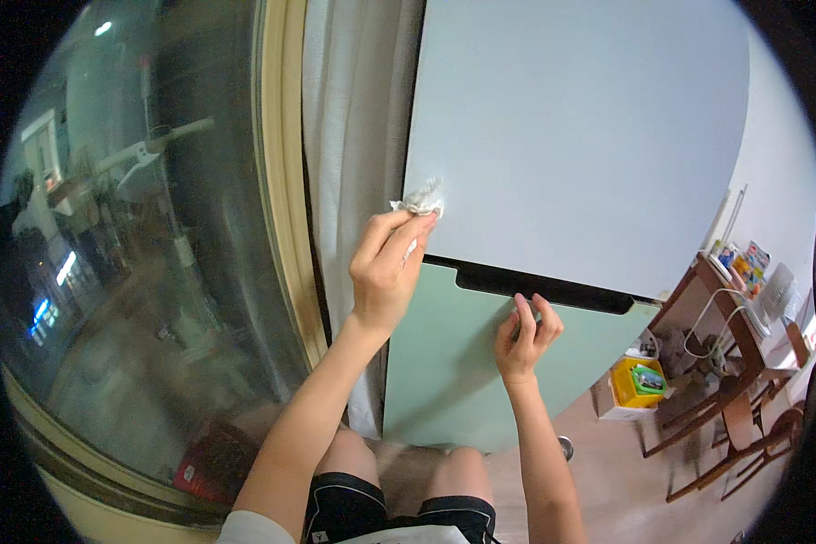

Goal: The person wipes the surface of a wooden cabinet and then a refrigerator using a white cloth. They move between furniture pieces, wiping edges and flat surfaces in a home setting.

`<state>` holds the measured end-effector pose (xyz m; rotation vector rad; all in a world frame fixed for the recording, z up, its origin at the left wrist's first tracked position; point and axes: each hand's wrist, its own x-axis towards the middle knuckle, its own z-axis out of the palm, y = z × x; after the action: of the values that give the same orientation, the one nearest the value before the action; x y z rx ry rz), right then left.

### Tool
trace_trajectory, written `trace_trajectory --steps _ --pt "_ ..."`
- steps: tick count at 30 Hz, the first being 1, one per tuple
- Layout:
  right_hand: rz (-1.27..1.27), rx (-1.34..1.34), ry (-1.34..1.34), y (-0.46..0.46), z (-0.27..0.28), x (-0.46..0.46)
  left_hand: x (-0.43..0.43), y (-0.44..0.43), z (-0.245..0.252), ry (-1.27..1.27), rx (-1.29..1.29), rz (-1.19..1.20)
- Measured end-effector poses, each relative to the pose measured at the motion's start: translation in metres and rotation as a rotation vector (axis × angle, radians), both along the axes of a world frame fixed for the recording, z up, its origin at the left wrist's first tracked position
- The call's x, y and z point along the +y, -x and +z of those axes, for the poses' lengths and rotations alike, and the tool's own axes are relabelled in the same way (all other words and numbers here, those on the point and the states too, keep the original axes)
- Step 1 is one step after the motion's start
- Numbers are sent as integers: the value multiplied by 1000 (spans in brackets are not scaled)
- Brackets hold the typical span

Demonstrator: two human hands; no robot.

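In front of me stands a refrigerator with a pale bluish-white upper door (571, 136) and a mint-green lower door (449, 353). My left hand (387, 265) pinches a crumpled white tissue or wipe (423, 202) against the upper door, close to its lower left corner. A whitish smear or wet patch shows just above the tissue, though I cannot tell which. Bent fingers of my right hand (527, 336) rest their tips on the top edge of the lower door, beside the black recessed handle (544, 285). Nothing shows in that hand.
A grey-white curtain (347, 170) and a framed glass sliding door (163, 238) run along the left. To the right stand a wooden table (727, 306) with a small fan (778, 296), wooden chairs (741, 415), and a yellow bin (629, 387) on the floor.
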<state>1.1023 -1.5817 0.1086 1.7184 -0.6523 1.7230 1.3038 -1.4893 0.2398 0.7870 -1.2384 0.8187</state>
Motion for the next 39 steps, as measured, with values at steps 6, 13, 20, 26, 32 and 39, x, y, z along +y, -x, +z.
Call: trace_trajectory --steps 6,13,20,26,32,39 --pt "-22 -2 75 1 -15 -16 -22 -18 49 54 46 72" --pt "18 -2 101 1 -15 -12 7 -13 16 -70 5 135" --pt "6 8 109 2 -15 -14 -12 -19 42 -62 -40 142" --pt "19 3 108 1 -13 -11 5 -10 -29 -116 -43 90" --pt "4 9 115 2 -14 -12 -14 -29 55 54 -160 177" --pt "-2 8 106 3 -14 -13 -33 -20 99 108 -286 241"
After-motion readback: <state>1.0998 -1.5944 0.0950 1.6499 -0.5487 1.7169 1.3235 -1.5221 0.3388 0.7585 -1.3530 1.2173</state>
